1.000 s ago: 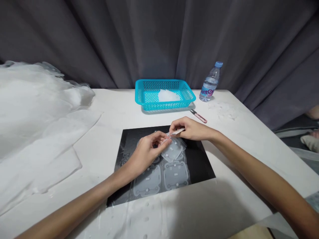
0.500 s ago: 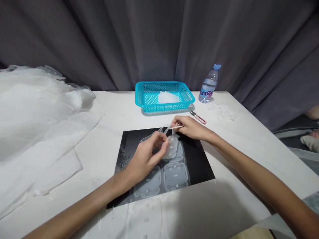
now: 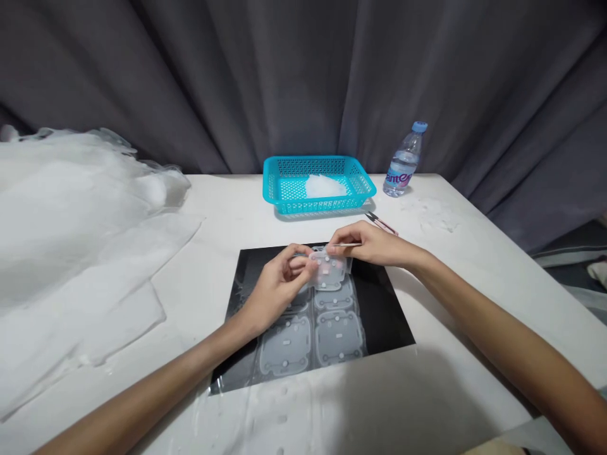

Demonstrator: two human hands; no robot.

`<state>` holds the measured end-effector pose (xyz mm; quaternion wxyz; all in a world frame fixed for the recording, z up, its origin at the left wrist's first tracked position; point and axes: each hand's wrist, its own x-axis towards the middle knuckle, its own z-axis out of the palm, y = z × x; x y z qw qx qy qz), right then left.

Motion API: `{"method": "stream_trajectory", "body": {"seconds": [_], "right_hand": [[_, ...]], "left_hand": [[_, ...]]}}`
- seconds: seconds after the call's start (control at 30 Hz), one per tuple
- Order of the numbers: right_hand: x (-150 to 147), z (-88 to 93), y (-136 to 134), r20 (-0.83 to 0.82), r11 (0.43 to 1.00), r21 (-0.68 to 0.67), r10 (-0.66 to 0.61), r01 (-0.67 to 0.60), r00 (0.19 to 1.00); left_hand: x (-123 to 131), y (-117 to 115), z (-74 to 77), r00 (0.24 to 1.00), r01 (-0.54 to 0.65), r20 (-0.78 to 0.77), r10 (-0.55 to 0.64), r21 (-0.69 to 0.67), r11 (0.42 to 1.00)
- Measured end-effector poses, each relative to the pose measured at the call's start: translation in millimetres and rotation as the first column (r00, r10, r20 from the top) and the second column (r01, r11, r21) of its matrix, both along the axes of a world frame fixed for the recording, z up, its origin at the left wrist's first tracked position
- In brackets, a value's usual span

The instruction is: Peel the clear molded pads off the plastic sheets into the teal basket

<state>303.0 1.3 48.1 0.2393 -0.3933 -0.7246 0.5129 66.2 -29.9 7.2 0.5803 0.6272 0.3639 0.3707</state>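
From where I stand, the left hand (image 3: 279,278) and right hand (image 3: 367,243), each grip pinching an edge of a translucent panel (image 3: 327,278), hold it over the black mat (image 3: 386,316) on the table (image 3: 227,215), a blue basket (image 3: 322,206) beyond

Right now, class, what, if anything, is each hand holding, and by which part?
The left hand pinches a translucent piece by its left edge. The right hand is at its upper edge and also holds a thin pale item, exact grip unclear.

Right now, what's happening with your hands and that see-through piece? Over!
Left hand pinches translucent piece. Right hand at its top edge, gripping thin pale strip. Black mat beneath. Nothing visibly in the way.
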Motion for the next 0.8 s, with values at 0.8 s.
{"method": "stream_trajectory", "body": {"seconds": [0.8], "right_hand": [[-1, 18.5, -15, 0.13, 0.994, 0.088, 0.055, -0.067, 0.99]], "left_hand": [[5, -12, 6.2, 0.989, -0.058, -0.118, 0.087, 0.226, 0.972]]}}
